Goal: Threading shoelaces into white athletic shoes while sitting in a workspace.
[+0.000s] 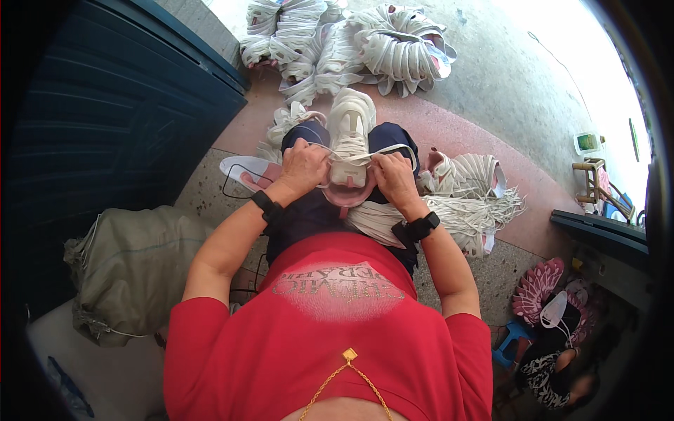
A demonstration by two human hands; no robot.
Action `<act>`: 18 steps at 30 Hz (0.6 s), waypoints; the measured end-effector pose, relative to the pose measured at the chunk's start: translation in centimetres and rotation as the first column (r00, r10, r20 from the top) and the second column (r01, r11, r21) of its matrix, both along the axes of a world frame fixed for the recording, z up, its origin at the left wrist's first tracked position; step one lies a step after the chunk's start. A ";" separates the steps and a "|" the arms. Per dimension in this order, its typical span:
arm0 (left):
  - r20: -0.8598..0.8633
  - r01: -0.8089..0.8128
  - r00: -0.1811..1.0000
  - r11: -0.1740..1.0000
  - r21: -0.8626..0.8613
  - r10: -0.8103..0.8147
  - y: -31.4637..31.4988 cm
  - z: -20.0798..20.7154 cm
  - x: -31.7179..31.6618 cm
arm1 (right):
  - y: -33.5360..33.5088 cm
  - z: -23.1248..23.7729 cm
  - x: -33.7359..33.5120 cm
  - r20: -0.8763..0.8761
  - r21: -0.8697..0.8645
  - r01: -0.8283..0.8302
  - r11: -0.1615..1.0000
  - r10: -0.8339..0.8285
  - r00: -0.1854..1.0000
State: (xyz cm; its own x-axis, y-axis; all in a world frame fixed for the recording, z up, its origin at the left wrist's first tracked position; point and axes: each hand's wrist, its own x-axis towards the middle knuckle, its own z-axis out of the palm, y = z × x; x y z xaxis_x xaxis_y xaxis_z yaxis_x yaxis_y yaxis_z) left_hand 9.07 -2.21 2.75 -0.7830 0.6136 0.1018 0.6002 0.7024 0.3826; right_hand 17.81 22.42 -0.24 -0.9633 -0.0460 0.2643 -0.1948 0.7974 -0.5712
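Observation:
A white sneaker upper rests between my knees, its toe pointing away and its pink-lined opening toward me. A white shoelace crosses near the tongue, with its strands drawn out to both sides. My left hand pinches the lace left of the tongue. On the other side, my right hand grips it with closed fingers beside the tongue. Across my lap, a bundle of loose white laces spreads to the right. Each wrist wears a black band.
Rows of white uppers lie on the floor ahead, and another stack sits right of my knee. A pink-and-white insole-shaped piece is at left. A stuffed sack stands by a dark door. Another person is at lower right.

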 end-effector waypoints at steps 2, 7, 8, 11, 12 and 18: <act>-0.044 0.003 0.999 0.997 0.082 0.001 1.3 1.5 0.5 | -0.3 -0.4 0.6 0.005 -0.102 -0.021 0.995 0.022 1.000; 0.097 0.180 0.980 0.981 -0.069 -0.173 3.8 1.8 -0.8 | -0.5 0.2 0.5 -0.072 0.135 -0.111 0.985 0.121 0.990; 0.150 0.230 0.966 0.963 -0.143 -0.209 4.2 1.6 -1.2 | -0.6 0.5 0.5 -0.086 0.173 -0.134 0.976 0.150 0.985; 0.008 0.292 0.956 0.951 -0.098 -0.293 4.5 0.7 -2.1 | -0.7 1.8 0.0 -0.018 0.355 -0.186 0.916 0.206 0.978; -0.024 0.282 0.959 0.958 -0.058 -0.284 4.2 0.4 -2.1 | -0.8 2.4 0.0 -0.009 0.406 -0.178 0.897 0.198 0.980; 0.479 0.001 0.867 0.961 0.275 -0.137 4.8 1.4 -3.9 | -0.7 3.0 -0.8 -0.245 0.186 -0.247 0.951 0.288 0.926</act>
State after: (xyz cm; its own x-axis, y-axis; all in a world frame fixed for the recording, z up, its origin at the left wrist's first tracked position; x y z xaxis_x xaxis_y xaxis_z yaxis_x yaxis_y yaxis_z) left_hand 5.15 2.59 4.14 -0.7293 0.6734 -0.1212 0.3304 0.5018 0.7994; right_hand 16.97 21.77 2.76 -0.8046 -0.3507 0.4791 -0.5408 0.7661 -0.3474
